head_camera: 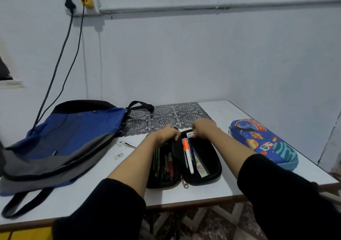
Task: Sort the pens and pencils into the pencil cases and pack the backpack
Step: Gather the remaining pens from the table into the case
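One black case (215, 158), right hand (203, 129) pinching white item (190, 134), left hand (167, 134) grip hidden

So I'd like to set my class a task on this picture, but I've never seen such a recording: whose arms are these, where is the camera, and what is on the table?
There is no machine here. A person wears one camera on the head, looking down at their own bare hands. On the white table lies an open black pencil case holding pens, among them an orange-capped marker. The right hand pinches a small white item. The left hand is at the case's far edge, its grip unclear. A blue backpack lies left, and a closed space-print pencil case lies right.
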